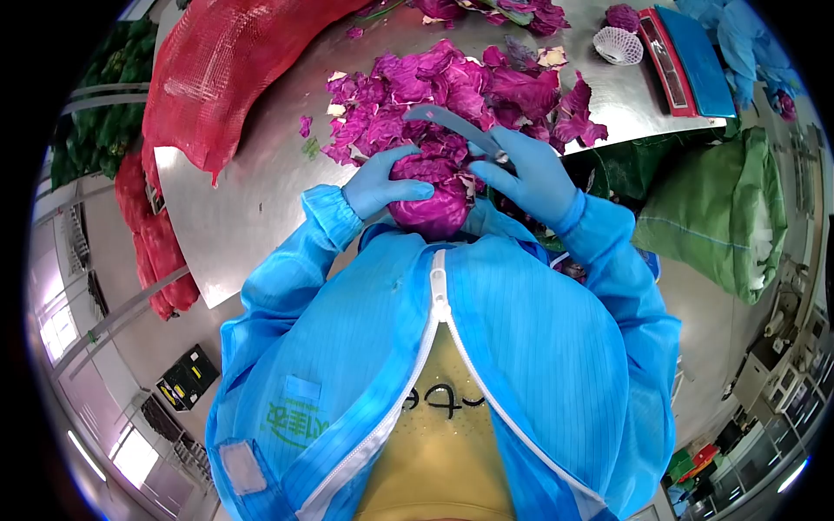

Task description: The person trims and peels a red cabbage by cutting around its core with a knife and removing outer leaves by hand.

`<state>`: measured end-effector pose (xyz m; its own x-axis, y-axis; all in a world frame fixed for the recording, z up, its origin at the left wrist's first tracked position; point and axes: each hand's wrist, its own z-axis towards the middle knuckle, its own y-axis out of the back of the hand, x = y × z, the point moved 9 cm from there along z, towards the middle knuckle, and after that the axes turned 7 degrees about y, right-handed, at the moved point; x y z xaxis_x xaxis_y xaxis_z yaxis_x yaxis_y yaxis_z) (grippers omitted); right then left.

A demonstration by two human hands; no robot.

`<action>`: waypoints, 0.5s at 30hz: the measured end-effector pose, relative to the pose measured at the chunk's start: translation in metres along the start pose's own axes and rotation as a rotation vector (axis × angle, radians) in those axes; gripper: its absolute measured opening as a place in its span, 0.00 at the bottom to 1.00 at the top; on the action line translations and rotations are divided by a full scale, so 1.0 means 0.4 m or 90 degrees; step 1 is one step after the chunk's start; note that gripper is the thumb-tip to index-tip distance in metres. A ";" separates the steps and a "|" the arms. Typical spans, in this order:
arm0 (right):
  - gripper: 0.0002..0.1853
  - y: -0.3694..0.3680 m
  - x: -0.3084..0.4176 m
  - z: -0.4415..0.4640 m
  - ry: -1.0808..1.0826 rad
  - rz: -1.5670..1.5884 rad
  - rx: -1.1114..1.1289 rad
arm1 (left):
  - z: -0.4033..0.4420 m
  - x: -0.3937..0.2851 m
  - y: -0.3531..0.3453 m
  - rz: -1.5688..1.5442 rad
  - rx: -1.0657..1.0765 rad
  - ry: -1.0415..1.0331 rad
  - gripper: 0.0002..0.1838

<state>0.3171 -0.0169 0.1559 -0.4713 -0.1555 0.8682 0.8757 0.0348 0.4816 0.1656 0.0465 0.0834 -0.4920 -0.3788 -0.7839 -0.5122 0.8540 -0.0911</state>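
A red cabbage [432, 204] is held close to my chest at the near edge of the metal table. My left hand [382, 184], in a blue glove, grips it from the left, thumb across its front. In my blue-gloved right hand [532, 178] is a knife [453, 127], its curved blade pointing left above the top of the cabbage. The right fingers wrap the handle, which is mostly hidden. Beyond both hands lies a heap of loose purple cabbage leaves [434, 80], some with pale stem pieces.
A red mesh sack [217, 69] lies along the table's left side. At the back right are a white foam net [618, 46] and a red-and-blue box [686, 62]. A green woven sack [717, 221] stands right of the metal table [208, 217]. A black crate [187, 378] sits on the floor.
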 end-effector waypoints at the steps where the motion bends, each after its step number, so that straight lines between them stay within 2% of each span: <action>1: 0.12 0.025 0.008 -0.020 0.022 -0.110 -0.065 | -0.004 -0.001 0.006 0.006 -0.012 -0.023 0.42; 5: 0.12 0.005 -0.018 -0.119 0.026 -0.214 -0.020 | -0.001 0.013 0.012 -0.008 0.038 -0.047 0.43; 6: 0.13 -0.003 -0.029 -0.136 -0.004 -0.260 0.025 | -0.001 0.014 0.026 0.056 -0.003 -0.071 0.43; 7: 0.13 0.000 -0.030 -0.150 -0.006 -0.261 0.025 | -0.002 0.010 0.036 0.120 -0.046 -0.095 0.43; 10: 0.12 0.011 -0.016 -0.173 0.007 -0.310 0.017 | -0.006 0.001 0.020 0.056 0.007 -0.077 0.44; 12: 0.13 0.011 -0.018 -0.180 -0.020 -0.372 0.066 | 0.000 0.004 0.022 0.063 0.011 -0.080 0.45; 15: 0.15 0.021 -0.022 -0.187 0.016 -0.398 0.037 | 0.005 0.007 0.027 0.105 -0.004 -0.087 0.46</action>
<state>0.3367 -0.0893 0.1435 -0.8891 -0.1864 0.4179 0.4282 -0.0169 0.9035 0.1601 0.0552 0.0790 -0.4700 -0.1822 -0.8637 -0.4377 0.8978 0.0488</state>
